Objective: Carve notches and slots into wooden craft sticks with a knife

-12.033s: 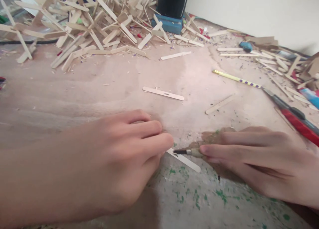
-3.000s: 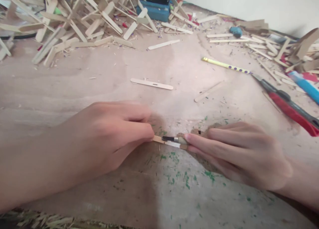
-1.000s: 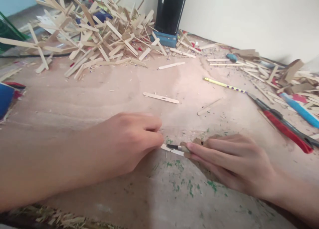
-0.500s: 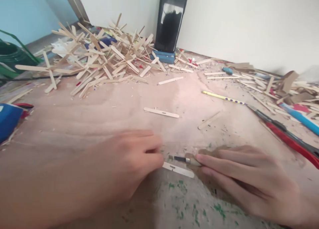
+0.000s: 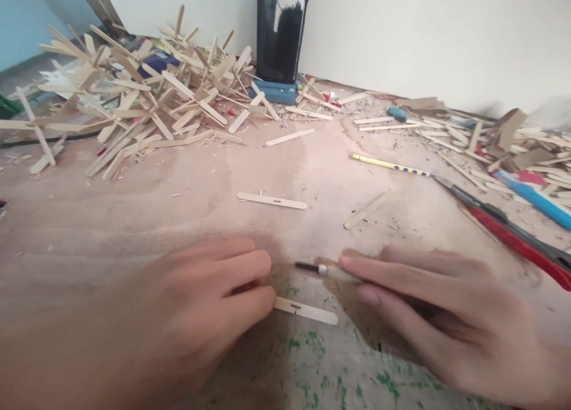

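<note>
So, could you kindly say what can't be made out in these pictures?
In the head view:
Craft stick, left end: hidden by the left hand.
Carving tool, rear of handle: hidden by the right hand.
Its tip: blurred.
Black upright object, top: cut off by upper edge.
Red-and-black tool, rear: cut off by right edge.

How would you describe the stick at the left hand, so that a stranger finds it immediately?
On the tabletop, find the left hand. A pale flat stick juts from it toward the right hand. Unlike the loose slotted stick farther away, its other end is hidden.
</note>
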